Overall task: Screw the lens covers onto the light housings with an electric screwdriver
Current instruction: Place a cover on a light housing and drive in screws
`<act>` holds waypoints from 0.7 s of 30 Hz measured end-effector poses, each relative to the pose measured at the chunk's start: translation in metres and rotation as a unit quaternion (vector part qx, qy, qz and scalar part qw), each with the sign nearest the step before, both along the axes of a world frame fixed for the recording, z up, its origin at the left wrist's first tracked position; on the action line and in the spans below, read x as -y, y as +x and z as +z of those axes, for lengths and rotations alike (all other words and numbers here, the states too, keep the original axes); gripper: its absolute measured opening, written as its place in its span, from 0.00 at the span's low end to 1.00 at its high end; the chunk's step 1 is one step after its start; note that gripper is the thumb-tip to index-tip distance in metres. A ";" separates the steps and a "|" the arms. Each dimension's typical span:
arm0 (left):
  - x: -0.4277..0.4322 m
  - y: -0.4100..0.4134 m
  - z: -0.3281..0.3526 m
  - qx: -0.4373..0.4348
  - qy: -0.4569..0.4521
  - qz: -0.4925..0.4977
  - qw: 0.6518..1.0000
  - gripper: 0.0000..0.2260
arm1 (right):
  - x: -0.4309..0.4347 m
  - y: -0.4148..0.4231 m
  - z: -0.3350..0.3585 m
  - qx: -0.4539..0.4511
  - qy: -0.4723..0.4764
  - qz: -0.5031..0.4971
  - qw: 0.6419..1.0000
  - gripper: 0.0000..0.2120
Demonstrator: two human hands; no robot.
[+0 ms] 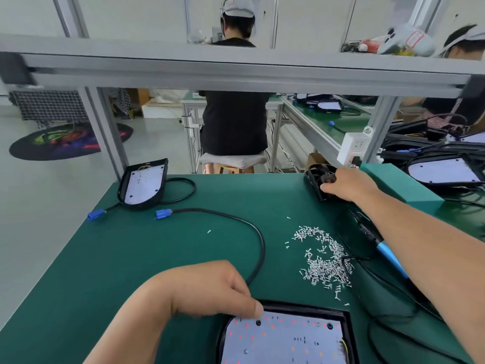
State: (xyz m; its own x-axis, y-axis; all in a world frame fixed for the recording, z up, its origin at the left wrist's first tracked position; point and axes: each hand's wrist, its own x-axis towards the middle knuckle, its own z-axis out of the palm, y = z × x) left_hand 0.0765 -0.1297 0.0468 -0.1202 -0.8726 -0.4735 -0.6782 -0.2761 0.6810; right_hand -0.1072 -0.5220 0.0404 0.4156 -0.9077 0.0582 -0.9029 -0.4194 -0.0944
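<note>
At the near edge of the green table [126, 264], a light housing [349, 334] lies face up, its black rim framing a white board dotted with red and orange marks and dark screw holes. Its lower part is cut off by the frame, so its long axis cannot be told. The left hand [215, 290] is set on the housing's far left corner, with the fingers curled at the rim and the thumb tip pressed on the board. A black cable [258, 232] arcs away from that corner to a blue connector [163, 214]. To the right, a loose pile of silver screws [325, 258] is scattered on the mat. Beside it, the electric screwdriver [380, 245] is laid flat under the right forearm, its long axis running from far left to near right, black end farther and blue section nearer. Farther on, a black moulded part [316, 179] at the table's far right is gripped by the right hand [349, 186] with curled fingers. At the far left, a second light housing [143, 183] lies with its white board up, its long axis pointing away. Beyond the table, a person [233, 122] is seated on a stool, back turned.
</note>
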 end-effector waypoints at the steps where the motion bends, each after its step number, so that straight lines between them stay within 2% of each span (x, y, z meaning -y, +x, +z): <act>1: 0.000 0.000 -0.002 -0.006 -0.003 0.001 1.000 0.19 | -0.001 0.000 -0.001 0.018 -0.001 -0.007 1.000 0.19; 6: 0.002 0.001 -0.010 -0.040 -0.023 0.048 0.998 0.20 | -0.006 -0.007 -0.004 0.142 -0.005 -0.028 0.989 0.17; 12: 0.002 0.007 -0.016 -0.118 -0.028 0.092 0.988 0.12 | -0.036 -0.026 0.003 0.285 -0.016 0.011 0.958 0.15; 16: 0.002 0.010 -0.020 -0.157 -0.014 0.117 0.981 0.12 | -0.088 -0.044 0.014 0.332 -0.015 0.086 0.939 0.20; 19: 0.001 0.011 -0.019 -0.169 -0.005 0.125 0.978 0.11 | -0.143 -0.062 0.023 0.328 0.007 0.159 0.931 0.30; 21: 0.001 0.012 -0.017 -0.170 0.008 0.121 0.978 0.11 | -0.181 -0.076 0.024 0.311 0.024 0.225 0.923 0.33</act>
State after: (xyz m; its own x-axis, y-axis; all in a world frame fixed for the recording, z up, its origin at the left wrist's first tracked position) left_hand 0.0887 -0.1305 0.0299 -0.0644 -0.8879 -0.4556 -0.3268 -0.4126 0.8503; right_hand -0.1834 -0.3414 0.0649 0.6509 -0.6586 0.3776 -0.4022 -0.7210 -0.5642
